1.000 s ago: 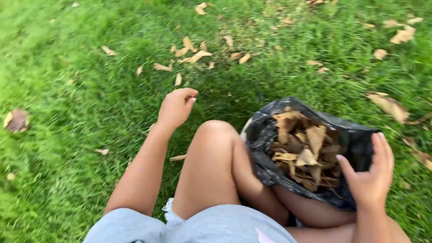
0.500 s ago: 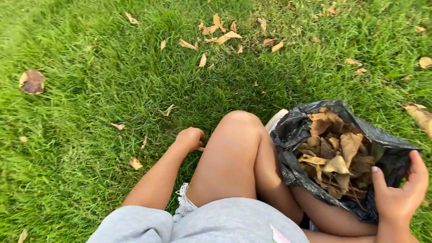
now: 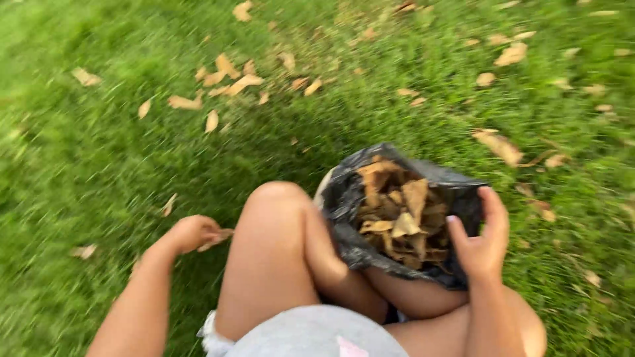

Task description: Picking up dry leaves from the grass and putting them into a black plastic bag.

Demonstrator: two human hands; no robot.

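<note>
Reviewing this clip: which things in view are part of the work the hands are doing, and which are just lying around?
In hand:
- left hand, closed on a dry leaf
- right hand, gripping the rim of the black bag
- brown leaves in the bag

Lying about:
- scattered leaves up the grass
- larger leaf right of the bag
</note>
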